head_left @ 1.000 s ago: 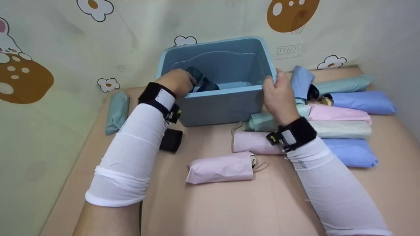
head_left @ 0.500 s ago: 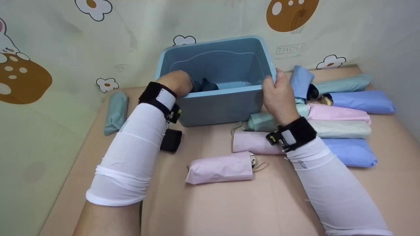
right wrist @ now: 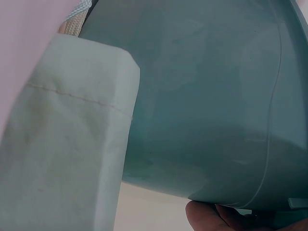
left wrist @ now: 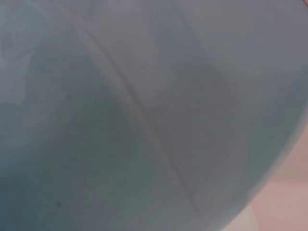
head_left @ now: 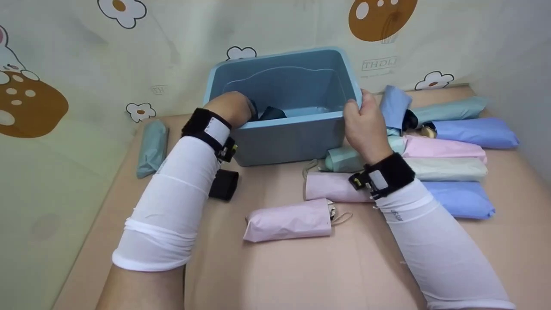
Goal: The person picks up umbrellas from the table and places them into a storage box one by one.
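Note:
A blue-grey plastic bin (head_left: 292, 137) stands at the back of the table. My left hand (head_left: 230, 108) reaches over its left front edge, fingers hidden inside. Dark teal fabric (head_left: 273, 113), like a folded umbrella, lies in the bin, and more dark fabric shows right at the left hand's fingers. My right hand (head_left: 366, 125) grips the bin's right rim, thumb up; its fingertips (right wrist: 204, 214) show against the bin in the right wrist view. Bin wall (left wrist: 144, 96) fills most of the left wrist view, where the left hand is out of sight.
Several folded umbrellas lie right of the bin, among them a periwinkle umbrella (head_left: 478, 133), a pink umbrella (head_left: 445, 147) and a pale umbrella (head_left: 452, 170). A pale pink umbrella (head_left: 288, 220) lies in front, a green umbrella (head_left: 153, 148) at left, a black object (head_left: 224, 185) beside the left forearm.
My left hand has sunk a little into the bin, and the dark fabric at its fingers has gone mostly out of sight. The right hand and the bin have stayed in place.

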Tool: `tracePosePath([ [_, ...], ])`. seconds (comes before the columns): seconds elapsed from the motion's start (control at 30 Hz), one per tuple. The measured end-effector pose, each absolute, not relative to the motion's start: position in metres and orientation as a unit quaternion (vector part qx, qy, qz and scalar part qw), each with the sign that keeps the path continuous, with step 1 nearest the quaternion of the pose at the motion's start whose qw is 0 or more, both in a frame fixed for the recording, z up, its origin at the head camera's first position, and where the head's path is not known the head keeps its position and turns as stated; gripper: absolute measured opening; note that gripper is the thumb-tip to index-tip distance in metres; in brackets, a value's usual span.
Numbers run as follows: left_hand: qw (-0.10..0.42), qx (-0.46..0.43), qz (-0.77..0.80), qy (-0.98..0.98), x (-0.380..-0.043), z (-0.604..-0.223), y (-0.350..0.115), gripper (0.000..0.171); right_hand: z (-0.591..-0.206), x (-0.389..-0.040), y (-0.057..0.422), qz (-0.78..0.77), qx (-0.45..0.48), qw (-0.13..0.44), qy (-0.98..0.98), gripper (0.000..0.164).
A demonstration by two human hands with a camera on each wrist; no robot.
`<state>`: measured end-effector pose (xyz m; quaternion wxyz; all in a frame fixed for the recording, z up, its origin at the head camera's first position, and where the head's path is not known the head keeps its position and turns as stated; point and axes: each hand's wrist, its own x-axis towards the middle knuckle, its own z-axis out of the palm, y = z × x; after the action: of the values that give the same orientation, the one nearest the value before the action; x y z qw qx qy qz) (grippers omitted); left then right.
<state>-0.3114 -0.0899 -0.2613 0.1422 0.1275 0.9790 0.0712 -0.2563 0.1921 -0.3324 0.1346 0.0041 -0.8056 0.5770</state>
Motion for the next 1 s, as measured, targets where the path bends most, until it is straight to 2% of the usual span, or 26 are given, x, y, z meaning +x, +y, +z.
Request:
tracePosePath([
  [0.4, 0.138, 0.092, 0.091, 0.982, -0.3107, -0.2625, -0.0867, 0.039, -0.3327, -0.2559, 0.1923, 0.575, -0.002, 0.130, -0.808, 0.053],
  [0.73, 0.109, 0.077, 0.126, 0.983, -0.3075, -0.2637, -0.0861, 0.036, -0.3322, -0.2558, 0.1925, 0.571, -0.002, 0.136, -0.810, 0.053],
  [1.0, 0.105, 0.073, 0.153, 0.980, -0.3055, -0.2631, -0.0877, 0.041, -0.3329, -0.2565, 0.1918, 0.577, -0.011, 0.132, -0.806, 0.053],
])
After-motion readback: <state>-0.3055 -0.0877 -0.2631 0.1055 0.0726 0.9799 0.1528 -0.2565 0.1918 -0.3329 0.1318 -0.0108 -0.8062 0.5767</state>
